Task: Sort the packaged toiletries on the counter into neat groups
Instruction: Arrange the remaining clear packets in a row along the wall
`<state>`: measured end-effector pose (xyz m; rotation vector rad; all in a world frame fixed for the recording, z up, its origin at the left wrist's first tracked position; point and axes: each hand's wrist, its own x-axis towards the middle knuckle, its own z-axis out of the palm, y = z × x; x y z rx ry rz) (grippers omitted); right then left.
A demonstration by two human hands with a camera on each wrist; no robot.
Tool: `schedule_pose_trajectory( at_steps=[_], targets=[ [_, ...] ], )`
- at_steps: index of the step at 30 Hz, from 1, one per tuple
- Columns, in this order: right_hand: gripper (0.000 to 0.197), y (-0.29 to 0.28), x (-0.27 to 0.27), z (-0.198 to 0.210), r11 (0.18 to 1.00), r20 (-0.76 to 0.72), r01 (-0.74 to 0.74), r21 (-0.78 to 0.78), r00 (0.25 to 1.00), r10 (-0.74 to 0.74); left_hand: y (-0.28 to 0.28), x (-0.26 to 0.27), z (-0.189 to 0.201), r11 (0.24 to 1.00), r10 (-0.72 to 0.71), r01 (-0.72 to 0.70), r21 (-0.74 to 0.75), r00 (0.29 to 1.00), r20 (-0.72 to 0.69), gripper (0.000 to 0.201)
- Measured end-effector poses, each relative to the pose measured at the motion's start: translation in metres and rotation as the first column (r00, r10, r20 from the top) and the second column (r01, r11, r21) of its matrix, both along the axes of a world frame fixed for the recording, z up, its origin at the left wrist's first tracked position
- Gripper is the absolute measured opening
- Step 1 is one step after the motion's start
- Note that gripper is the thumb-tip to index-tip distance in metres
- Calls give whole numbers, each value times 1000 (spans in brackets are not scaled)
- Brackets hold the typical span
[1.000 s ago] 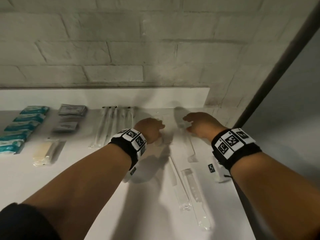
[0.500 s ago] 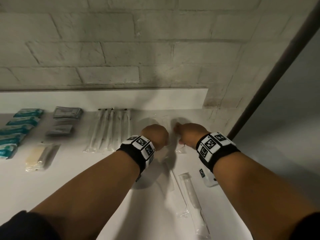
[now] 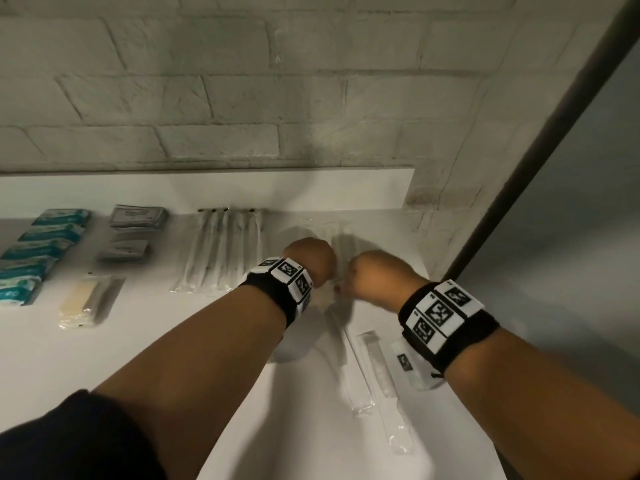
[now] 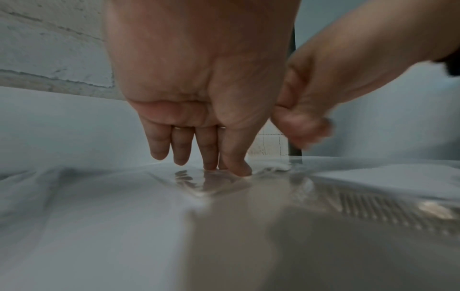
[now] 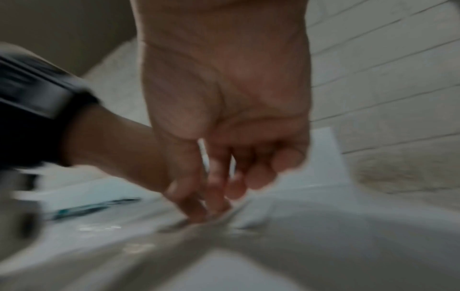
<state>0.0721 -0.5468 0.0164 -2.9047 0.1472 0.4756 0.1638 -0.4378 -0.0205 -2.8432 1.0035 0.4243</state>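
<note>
My left hand [image 3: 308, 261] and right hand [image 3: 374, 275] are close together at the back middle of the white counter [image 3: 173, 341], over a clear plastic packet [image 4: 224, 185]. In the left wrist view my left fingers [image 4: 209, 149] point straight down and their tips press on the packet's film. A comb [image 4: 388, 206] shows through the film to the right. In the blurred right wrist view my right thumb and forefinger [image 5: 196, 204] come together on the clear film [image 5: 224, 220], the other fingers curled. The hands hide the packet in the head view.
Sorted rows lie to the left: teal packets [image 3: 41, 244], grey sachets [image 3: 138, 216], long white-wrapped sticks [image 3: 221, 251] and a cream bar packet [image 3: 86, 299]. Loose clear long packets [image 3: 381, 375] and a small white packet [image 3: 408, 365] lie near right. A brick wall [image 3: 242, 98] stands behind.
My right hand has moved left until it nearly meets the left hand. The left hand has stayed about where it was, on the clear packet.
</note>
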Motion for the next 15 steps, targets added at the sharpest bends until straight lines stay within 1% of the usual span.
schedule_pose_trajectory(
  at_steps=[1, 3, 5, 6, 9, 11, 13, 15],
  targets=[
    [42, 10, -9, 2, 1000, -86, -23, -1, 996, 23, 0, 0, 1, 1000, -13, 13, 11, 1000, 5, 22],
    [55, 27, -18, -2, 994, -218, -85, -73, 974, 68, 0, 0, 2, 1000, -16, 16, 24, 1000, 4, 24],
    [65, 38, -17, -6, 982, -322, -114, -153, 945, 59, 0, 0, 3, 999, -14, 15, 38, 1000, -16, 26],
    [67, 41, -14, -7, 980, -358, -106, -166, 933, 40, 0, -1, 4, 999, -12, 12, 39, 1000, -21, 27],
    [62, 46, -8, -6, 988, -368, -72, -139, 930, 16, 1, -3, 8, 999, -16, 16, 41, 1000, -17, 28],
    [56, 45, -9, -6, 994, -330, -55, -92, 944, 22, 2, -4, 10, 999, -17, 18, 40, 999, -28, 28],
    [46, 40, -11, -5, 999, -279, -33, -4, 960, 31, 2, -5, 12, 999, -1, 3, 41, 999, -40, 26],
    [35, 28, -11, -3, 996, -264, 6, 92, 964, 18, 3, -4, 14, 1000, 22, -22, 8, 999, -43, 26]
  ],
)
